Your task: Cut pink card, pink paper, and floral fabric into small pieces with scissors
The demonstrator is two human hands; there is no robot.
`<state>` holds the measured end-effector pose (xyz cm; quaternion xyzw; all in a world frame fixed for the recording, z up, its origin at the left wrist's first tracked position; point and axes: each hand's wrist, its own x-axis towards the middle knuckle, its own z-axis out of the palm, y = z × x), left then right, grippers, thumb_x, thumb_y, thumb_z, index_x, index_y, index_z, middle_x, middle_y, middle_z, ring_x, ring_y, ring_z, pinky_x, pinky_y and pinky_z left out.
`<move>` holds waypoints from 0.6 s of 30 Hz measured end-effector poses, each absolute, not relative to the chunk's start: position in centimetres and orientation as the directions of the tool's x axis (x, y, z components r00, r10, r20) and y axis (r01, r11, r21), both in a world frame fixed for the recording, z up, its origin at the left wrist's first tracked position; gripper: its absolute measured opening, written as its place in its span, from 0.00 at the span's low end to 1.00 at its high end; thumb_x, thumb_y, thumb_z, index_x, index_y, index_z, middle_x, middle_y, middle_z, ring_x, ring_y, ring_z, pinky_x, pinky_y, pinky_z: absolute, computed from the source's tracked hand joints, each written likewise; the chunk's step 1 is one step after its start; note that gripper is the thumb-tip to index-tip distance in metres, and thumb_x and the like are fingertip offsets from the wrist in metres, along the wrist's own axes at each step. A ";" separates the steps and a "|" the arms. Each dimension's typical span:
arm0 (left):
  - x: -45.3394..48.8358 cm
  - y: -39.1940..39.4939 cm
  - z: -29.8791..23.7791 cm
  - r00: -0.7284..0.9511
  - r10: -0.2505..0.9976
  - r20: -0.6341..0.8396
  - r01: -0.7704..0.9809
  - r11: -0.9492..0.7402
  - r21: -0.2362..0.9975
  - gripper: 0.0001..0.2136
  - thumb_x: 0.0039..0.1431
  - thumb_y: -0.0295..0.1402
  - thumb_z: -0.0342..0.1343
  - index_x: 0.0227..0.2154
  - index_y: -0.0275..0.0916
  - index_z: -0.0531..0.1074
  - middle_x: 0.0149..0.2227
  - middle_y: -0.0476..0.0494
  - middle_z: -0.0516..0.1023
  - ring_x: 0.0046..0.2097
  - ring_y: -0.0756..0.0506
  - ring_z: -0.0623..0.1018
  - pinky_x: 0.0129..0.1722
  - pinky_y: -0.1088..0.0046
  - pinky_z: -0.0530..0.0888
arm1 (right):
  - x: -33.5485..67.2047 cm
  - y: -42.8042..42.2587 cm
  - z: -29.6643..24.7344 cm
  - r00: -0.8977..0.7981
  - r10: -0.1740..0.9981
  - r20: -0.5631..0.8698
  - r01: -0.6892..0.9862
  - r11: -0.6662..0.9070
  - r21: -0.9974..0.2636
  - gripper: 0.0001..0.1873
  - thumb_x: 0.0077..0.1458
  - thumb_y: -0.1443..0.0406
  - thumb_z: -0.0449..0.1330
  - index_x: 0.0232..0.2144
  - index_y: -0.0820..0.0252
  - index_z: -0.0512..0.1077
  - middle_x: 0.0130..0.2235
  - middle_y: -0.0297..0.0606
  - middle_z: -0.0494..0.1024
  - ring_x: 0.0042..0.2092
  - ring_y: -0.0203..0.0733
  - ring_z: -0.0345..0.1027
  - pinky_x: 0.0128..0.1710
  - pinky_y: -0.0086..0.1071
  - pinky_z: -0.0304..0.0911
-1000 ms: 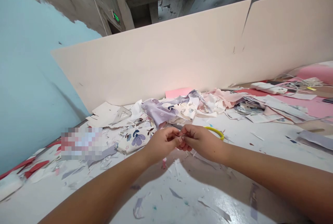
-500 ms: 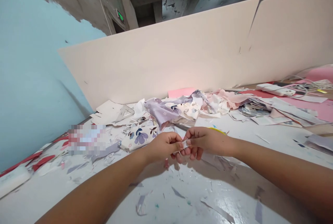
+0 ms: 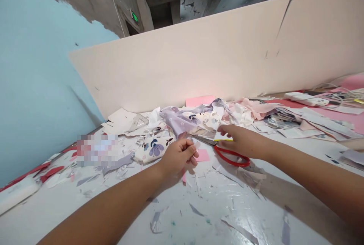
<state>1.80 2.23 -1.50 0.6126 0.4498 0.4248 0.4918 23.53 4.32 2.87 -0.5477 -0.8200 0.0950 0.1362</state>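
My left hand (image 3: pixel 178 157) hangs loosely curled above the white table, with nothing visible in its fingers. Just right of it lies a small pink paper square (image 3: pixel 202 155). My right hand (image 3: pixel 240 140) reaches flat over a white paper slip with a yellow edge (image 3: pixel 223 138). Below those fingers sit scissors with a red loop handle (image 3: pixel 231 156), their metal blades (image 3: pixel 204 140) pointing left under lilac floral fabric (image 3: pixel 182 121). A white cloth with blue flowers (image 3: pixel 153 149) lies left of my left hand.
Paper scraps litter the white table (image 3: pixel 216 203). A clear triangle ruler (image 3: pixel 137 123) lies at the back, and a pixelated patch (image 3: pixel 96 149) hides something on the left. A tall cream board (image 3: pixel 182 70) stands behind, with a white cabled device (image 3: pixel 305 99) at back right.
My hands have parted from the pinch on a small white strip. The left drew back left; the right moved up and right over the scissors. A red loop and pink square now show.
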 end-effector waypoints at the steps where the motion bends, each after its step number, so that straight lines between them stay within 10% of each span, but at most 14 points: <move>1: 1.8 2.5 -1.6 0.220 0.972 0.084 0.095 -0.107 0.990 0.12 0.48 0.41 0.53 0.25 0.36 0.64 0.25 0.48 0.71 0.22 0.53 0.72 0.20 0.78 0.70 | 23.9 4.6 2.8 -0.358 0.932 0.054 0.897 0.360 -0.256 0.18 0.46 0.58 0.51 0.40 0.58 0.65 0.42 0.44 0.69 0.39 0.46 0.64 0.29 0.32 0.58; 7: 1.9 3.2 -2.4 0.173 0.981 0.089 0.017 -0.094 0.995 0.12 0.47 0.40 0.55 0.25 0.36 0.64 0.24 0.49 0.72 0.20 0.54 0.71 0.19 0.78 0.69 | 24.1 5.0 2.1 -0.373 0.926 -0.065 0.925 0.365 -0.108 0.09 0.41 0.63 0.54 0.28 0.61 0.70 0.39 0.47 0.68 0.44 0.53 0.60 0.28 0.32 0.56; 18: 1.6 2.8 -1.7 0.075 0.992 0.098 -0.009 -0.098 0.995 0.12 0.46 0.41 0.55 0.28 0.37 0.65 0.27 0.48 0.72 0.24 0.53 0.72 0.22 0.77 0.72 | 24.8 5.6 2.5 -0.293 0.956 -0.012 0.955 0.292 -0.059 0.10 0.40 0.59 0.53 0.22 0.60 0.62 0.25 0.40 0.69 0.23 0.39 0.61 0.18 0.28 0.48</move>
